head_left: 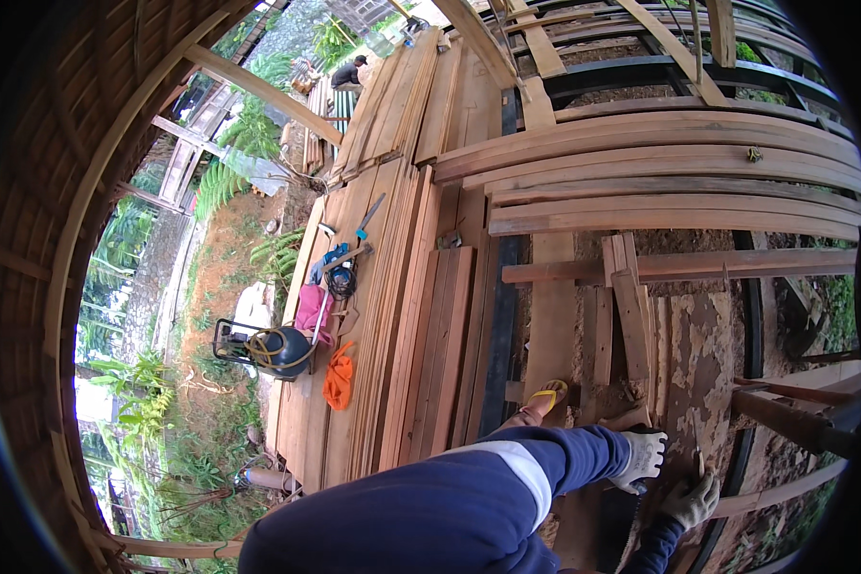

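My left hand [640,459], in a pale knit work glove, is at the lower right with its fingers curled. A small dark thing shows under it, too hidden to name. Just right of it and nearer, my gloved right hand [692,500] closes around a thin tool [699,463] with a light-coloured handle, its narrow end pointing away from me. Both hands are beside a long board [700,359] with a patchy, flaking surface. Short wood offcuts [629,320] lie beyond my left hand.
Stacked planks [392,277] run along the left, bearing an orange bag [338,376], a pink bag [313,312], a blue power tool [337,275] and a handsaw [369,216]. An air compressor [285,352] stands at their edge. Long beams [660,172] lie ahead. A person [348,74] crouches far off.
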Available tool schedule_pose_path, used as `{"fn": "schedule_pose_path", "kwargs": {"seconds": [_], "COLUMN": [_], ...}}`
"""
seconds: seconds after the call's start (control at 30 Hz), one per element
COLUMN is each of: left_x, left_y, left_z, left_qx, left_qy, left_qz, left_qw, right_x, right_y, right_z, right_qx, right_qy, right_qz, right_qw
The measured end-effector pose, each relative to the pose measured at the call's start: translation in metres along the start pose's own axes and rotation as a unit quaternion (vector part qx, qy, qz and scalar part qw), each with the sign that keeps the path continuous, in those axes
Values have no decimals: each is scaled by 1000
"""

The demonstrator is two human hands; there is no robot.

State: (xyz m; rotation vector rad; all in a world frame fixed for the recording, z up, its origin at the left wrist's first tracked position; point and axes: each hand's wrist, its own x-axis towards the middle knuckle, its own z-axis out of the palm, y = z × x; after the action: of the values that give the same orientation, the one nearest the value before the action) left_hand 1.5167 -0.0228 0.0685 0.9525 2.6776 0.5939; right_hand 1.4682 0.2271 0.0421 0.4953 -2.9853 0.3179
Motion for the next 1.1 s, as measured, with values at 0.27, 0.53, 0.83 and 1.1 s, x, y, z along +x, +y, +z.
{"fn": "schedule_pose_path", "kwargs": {"seconds": [0.27, 0.53, 0.83, 1.1], "left_x": [2, 0, 1, 2], "left_y": [0, 0, -1, 2], "left_z": [0, 3, -1, 2], "left_qx": [5, 4, 5, -4], "left_qy": [-4, -1, -1, 7], "left_qz": [4, 3, 1, 2], "left_qw": [1000, 1000, 1000, 1000], "right_x": [-2, -4, 1, -3], "right_y": [1, 5, -1, 6], "right_z": [0, 7, -2, 2], "right_qx": [5, -8, 4, 5], "right_qy": [11, 13, 3, 12], "right_qz": [4, -2, -5, -4], "right_qw": [1000, 1000, 1000, 1000]}}
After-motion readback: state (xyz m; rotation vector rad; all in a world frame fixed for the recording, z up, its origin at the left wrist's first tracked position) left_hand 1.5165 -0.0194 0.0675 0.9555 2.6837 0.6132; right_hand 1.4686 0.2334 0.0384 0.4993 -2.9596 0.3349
